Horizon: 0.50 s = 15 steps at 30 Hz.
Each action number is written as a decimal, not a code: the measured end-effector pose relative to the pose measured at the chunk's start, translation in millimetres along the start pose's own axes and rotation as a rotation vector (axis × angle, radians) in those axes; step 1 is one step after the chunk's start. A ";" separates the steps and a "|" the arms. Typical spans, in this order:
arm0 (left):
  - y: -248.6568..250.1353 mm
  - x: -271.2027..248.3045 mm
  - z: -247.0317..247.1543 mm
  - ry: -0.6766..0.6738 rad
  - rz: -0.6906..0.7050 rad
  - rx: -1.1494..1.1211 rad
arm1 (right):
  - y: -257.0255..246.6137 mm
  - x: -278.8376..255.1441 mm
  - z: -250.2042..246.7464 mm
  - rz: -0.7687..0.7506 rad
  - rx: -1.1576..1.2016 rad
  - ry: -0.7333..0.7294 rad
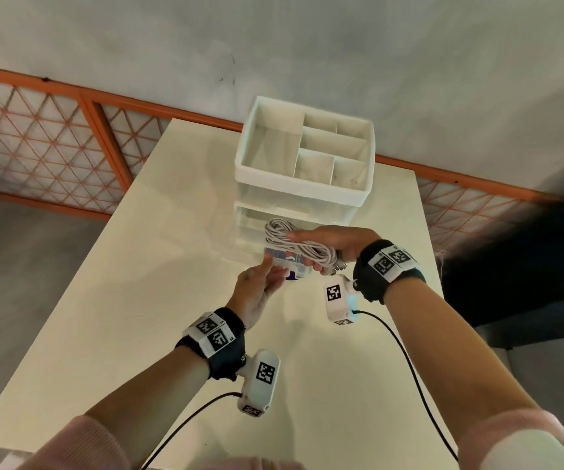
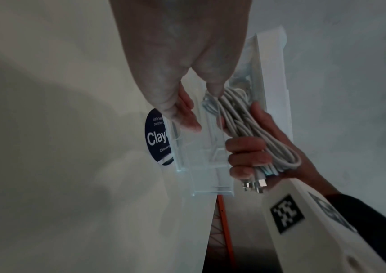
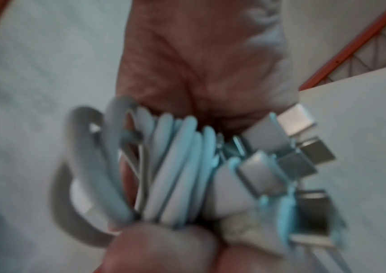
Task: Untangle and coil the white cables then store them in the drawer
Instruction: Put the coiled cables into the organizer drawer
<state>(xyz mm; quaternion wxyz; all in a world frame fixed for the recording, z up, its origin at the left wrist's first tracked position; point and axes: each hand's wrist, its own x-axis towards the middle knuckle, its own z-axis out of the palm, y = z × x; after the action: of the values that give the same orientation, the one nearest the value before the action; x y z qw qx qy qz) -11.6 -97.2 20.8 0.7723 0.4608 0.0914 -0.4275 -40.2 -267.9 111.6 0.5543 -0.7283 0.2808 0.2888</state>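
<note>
A coiled bundle of white cables (image 1: 294,244) with metal plugs (image 3: 302,155) at one end sits in my right hand (image 1: 307,252), whose fingers and thumb curl round it. The bundle hovers just above a clear plastic drawer (image 1: 251,234) pulled out from the bottom of a white organizer (image 1: 304,184). My left hand (image 1: 270,273) pinches the drawer's front between thumb and fingers. In the left wrist view the cables (image 2: 245,125) hang over the drawer (image 2: 206,166), beside a dark blue sticker (image 2: 155,136). In the right wrist view the cables (image 3: 175,166) fill the blurred frame.
The organizer stands at the far middle of a white table (image 1: 138,266), with several open compartments on top. An orange mesh fence (image 1: 53,130) runs behind the table. Black leads trail from both wrist cameras toward the near edge.
</note>
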 end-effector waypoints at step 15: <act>-1.0 -4.8 0.9 0.002 -0.011 -0.027 | -0.3 25.8 -6.6 0.015 0.037 0.104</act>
<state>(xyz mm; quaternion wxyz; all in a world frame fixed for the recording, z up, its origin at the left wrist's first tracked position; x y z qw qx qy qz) -15.5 -95.3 23.3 0.7762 0.4500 0.1003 -0.4300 -21.8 -276.6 94.4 0.5504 -0.7298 0.3198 0.2494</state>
